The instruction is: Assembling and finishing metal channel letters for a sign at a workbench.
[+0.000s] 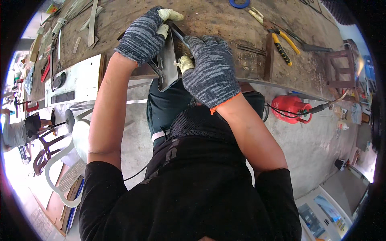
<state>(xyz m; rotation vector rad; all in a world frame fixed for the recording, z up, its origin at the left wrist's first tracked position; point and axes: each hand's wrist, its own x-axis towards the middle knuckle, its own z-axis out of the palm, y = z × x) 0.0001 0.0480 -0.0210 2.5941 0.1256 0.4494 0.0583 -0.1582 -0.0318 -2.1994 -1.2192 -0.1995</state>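
Note:
A bent grey metal piece (168,62) with dark edges lies at the bench's near edge, its narrow end jutting over toward my lap. Closed around its far left part is my left hand (144,34), in a grey striped knit glove with pale coverings on the thumb and a finger. My right hand (213,66), gloved alike, is curled on the right side, thumb bent against the metal. A slim dark strip (177,31) runs from the piece's far end to the right fingers. Most of the right fingertips are hidden from view.
On the worn wooden bench (241,36) lie yellow-handled pliers (281,48), a blue ring (239,3) and a rusty bar (268,56). A white board (76,80) is at left. Below the bench stand a red gas cylinder (287,108) and a white chair (60,180).

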